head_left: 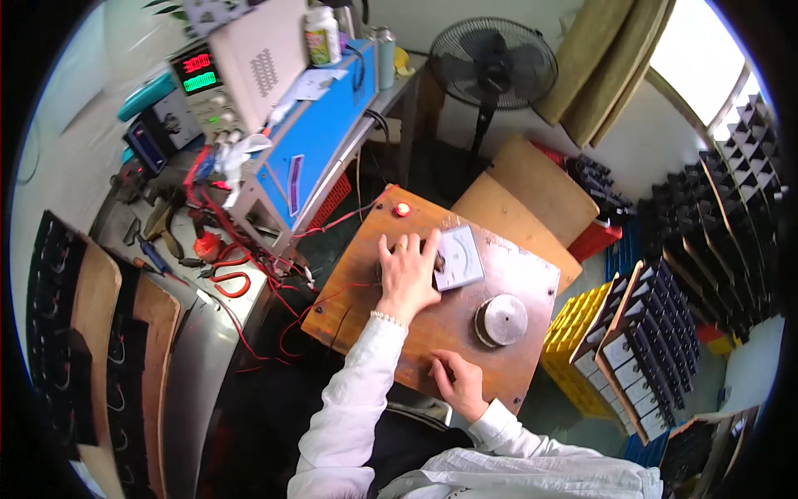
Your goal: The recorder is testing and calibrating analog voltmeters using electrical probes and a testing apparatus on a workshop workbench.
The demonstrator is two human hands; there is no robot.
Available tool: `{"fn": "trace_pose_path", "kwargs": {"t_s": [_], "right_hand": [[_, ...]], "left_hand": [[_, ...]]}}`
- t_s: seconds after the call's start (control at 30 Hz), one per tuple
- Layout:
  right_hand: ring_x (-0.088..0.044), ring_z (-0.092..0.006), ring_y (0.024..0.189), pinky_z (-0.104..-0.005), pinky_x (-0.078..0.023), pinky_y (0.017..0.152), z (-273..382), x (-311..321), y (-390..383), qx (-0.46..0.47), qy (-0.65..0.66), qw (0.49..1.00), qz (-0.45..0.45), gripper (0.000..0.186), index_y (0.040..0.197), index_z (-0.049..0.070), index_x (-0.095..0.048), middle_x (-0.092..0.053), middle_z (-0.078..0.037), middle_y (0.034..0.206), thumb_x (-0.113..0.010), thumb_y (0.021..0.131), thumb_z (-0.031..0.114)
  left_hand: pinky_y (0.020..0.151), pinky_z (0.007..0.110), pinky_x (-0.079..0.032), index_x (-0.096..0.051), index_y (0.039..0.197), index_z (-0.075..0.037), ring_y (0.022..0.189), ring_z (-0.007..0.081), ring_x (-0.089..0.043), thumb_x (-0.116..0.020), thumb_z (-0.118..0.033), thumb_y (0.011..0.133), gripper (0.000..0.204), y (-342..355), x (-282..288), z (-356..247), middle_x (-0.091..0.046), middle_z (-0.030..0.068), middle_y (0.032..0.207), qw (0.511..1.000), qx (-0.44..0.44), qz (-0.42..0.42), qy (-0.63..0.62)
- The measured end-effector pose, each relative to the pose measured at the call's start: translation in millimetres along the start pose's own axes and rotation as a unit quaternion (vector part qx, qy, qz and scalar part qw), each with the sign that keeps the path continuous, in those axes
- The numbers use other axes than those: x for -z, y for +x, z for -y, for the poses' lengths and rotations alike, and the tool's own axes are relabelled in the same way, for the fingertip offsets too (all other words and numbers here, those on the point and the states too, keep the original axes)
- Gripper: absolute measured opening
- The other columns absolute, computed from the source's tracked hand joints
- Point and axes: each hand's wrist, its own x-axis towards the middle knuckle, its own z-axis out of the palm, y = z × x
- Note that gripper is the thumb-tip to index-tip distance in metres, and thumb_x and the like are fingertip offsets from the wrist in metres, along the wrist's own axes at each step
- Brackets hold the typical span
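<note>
A square light-grey panel meter [464, 259] with a curved dial lies on the wooden board [349, 312]. My left hand [406, 279] reaches over the meter's left edge, fingers bent down around a dark part that the hand mostly hides. Thumb and index finger sit against the meter's side; the exact grip is hidden. My right hand [459, 384] rests at the board's near edge, fingers curled, with nothing visible in them. To the right of the meter stands a round metal weight-like cylinder [504, 320]. A small red light [402, 209] glows at the board's far corner.
Red wires [287, 333] run from the board to the left bench, where pliers and red clips lie. A power supply [199, 75] with lit digits stands behind. At right are a yellow crate [573, 333] and stacked meter racks [657, 333]. A fan [495, 71] stands beyond.
</note>
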Motion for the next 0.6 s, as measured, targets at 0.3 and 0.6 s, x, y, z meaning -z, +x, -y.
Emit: {"fn": "trace_pose_path", "kwargs": {"t_s": [0.3,0.6], "right_hand": [[-0.040,-0.0241,0.137,-0.0351,-0.032,0.113,22.0,-42.4,-0.8,-0.087,0.388,0.917,0.016,0.054,0.155,-0.003,-0.022,-0.036,-0.013,0.154,-0.037,0.107,0.015],[-0.063,-0.0161,0.106,-0.0287,-0.048,0.094,169.2,-145.5,78.4,0.120,0.317,0.883,0.324,0.044,0.150,0.003,-0.043,-0.066,-0.013,0.125,-0.042,0.108,0.015]], "left_hand": [[0.106,0.052,-0.035,-0.026,0.153,0.002,0.123,0.0439,-0.044,-0.085,-0.028,0.071,0.105,-178.7,89.5,-29.5,-0.043,0.0268,0.136,0.955,0.163,-0.146,-0.202],[0.108,0.042,-0.042,-0.026,0.155,0.001,0.134,0.0385,-0.046,-0.083,-0.017,0.079,0.097,-308.5,186.3,64.9,-0.043,0.0234,0.148,0.889,0.331,-0.314,-0.046]]}}
